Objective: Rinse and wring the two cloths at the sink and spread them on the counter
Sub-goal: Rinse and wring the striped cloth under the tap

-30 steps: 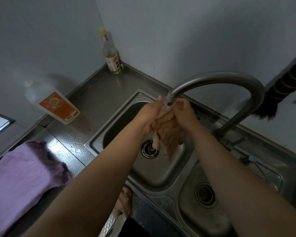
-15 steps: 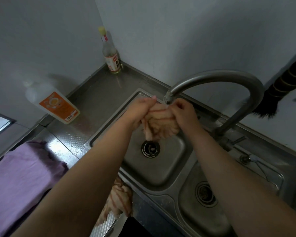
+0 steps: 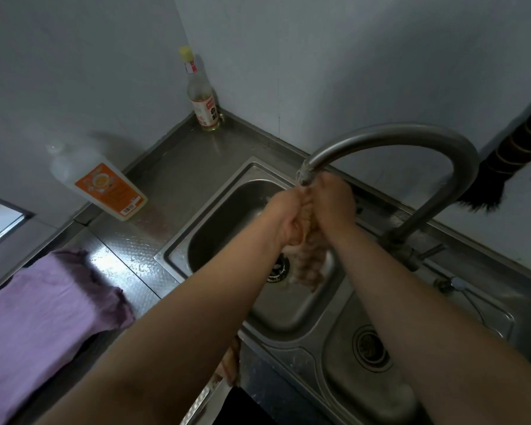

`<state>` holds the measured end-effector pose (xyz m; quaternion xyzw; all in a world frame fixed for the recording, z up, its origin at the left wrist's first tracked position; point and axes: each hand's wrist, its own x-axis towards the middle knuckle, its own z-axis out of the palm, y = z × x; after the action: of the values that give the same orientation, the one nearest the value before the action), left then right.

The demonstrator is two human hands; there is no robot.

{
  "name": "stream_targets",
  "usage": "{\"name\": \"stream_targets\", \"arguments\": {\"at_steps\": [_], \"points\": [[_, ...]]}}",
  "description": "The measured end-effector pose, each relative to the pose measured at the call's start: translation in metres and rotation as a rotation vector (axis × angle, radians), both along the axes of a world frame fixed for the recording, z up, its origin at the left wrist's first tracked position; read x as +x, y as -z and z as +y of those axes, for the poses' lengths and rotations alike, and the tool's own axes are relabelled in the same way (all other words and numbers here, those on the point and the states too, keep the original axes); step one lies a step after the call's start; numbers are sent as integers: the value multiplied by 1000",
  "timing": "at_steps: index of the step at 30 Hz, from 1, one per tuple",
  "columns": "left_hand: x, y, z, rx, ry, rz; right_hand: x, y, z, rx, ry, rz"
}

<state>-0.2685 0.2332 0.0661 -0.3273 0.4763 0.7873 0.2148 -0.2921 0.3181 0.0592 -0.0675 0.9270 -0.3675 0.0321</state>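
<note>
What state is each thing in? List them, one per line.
Left hand: grips the striped cloth.
Right hand: grips the striped cloth.
Striped cloth: bunched, hanging under the faucet over the left basin.
Purple cloth: spread flat on the counter.
Faucet: spout over the left basin; flow unclear.
Yellow-capped bottle: upright, capped.
Orange-labelled bottle: upright against the wall.

We are in a home kitchen: steel double sink (image 3: 292,314), curved tap (image 3: 411,139), detergent bottle (image 3: 101,182) on the surface (image 3: 178,167).
</note>
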Motion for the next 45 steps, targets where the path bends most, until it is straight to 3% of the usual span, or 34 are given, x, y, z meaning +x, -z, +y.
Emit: {"name": "stream_targets", "arguments": {"at_steps": [2,4,6,8,12,16,19,22,23,25,28,32,41,45], "points": [[1,-1,-5,-18,84,42,-14,0,13,-170,-3,-127],[-3,-5,-21,-60,151,103,-12,1,15,-415,-98,-405],[-8,-8,-44,-77,225,166,-7,6,17,-377,-227,-611],[-7,-15,-58,-165,322,194,-2,3,28,-258,-343,-612],[-4,-12,-66,-708,604,321,1,-9,39,-387,-317,-551],[5,-6,-59,-578,690,241,0,-9,30,-493,-214,-505],[9,14,-63,-474,616,328,-1,-9,30,-666,-70,-527],[17,33,-60,-222,373,357,-5,-7,31,-835,83,-546],[19,33,-54,-227,292,361,-7,-6,30,-853,109,-562],[16,27,-41,-305,124,315,-2,-5,21,-772,91,-552],[6,15,-25,-329,-65,147,23,-2,-6,-426,-24,-376],[-1,10,5,-257,-155,29,8,-5,-13,-283,103,-258],[-5,-8,9,-220,-218,-36,4,-8,-15,-300,145,-248],[-14,-14,4,-256,-244,28,10,-12,-17,-376,135,-228]]}}
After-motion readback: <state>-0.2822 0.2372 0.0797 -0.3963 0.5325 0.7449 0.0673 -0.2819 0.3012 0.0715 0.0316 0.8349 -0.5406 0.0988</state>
